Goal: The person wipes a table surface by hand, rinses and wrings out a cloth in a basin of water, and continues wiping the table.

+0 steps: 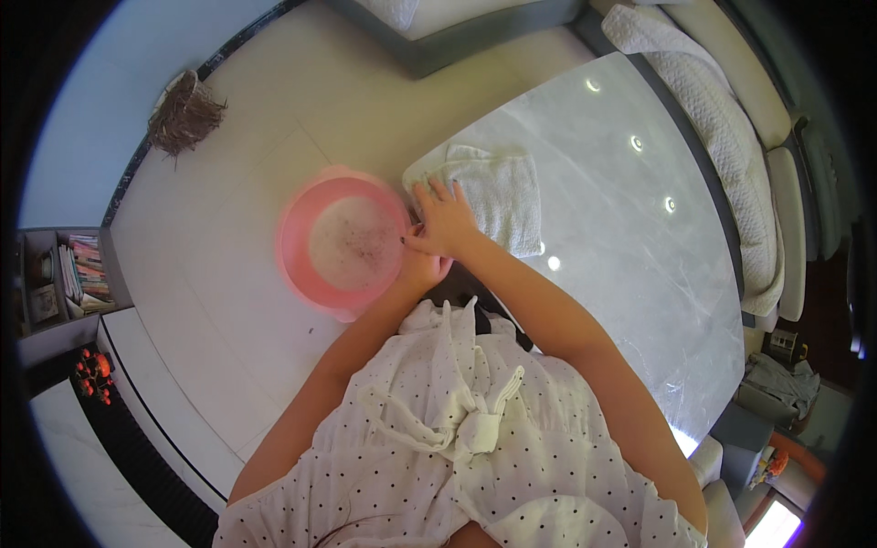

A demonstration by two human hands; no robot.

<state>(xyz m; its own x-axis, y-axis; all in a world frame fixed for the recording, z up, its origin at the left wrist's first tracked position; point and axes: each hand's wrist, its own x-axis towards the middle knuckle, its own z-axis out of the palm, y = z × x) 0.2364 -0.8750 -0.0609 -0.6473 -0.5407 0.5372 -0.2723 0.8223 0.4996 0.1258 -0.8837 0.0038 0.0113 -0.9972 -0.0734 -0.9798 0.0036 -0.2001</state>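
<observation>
Fingers spread, my right hand [449, 222] is over the near left edge of a folded white towel [507, 195]. It appears to touch the cloth, and nothing shows gripped in it. Just below, my left hand [426, 266] is beside the right rim of a pink plastic basin [294, 274]. My right hand partly covers it, so its fingers and anything in them are hidden. Cloudy water [342, 240] with dark specks lies in the basin. The towel is spread on the corner of a grey marble-look table [616, 253].
The basin's surroundings are a light tiled floor [226, 288]. Dried twigs in a pot [185, 116] stand by the left wall. A sofa with a quilted cover [712, 144] runs along the table's far side. Bookshelves [75, 277] and a low cabinet [157, 390] stand at left.
</observation>
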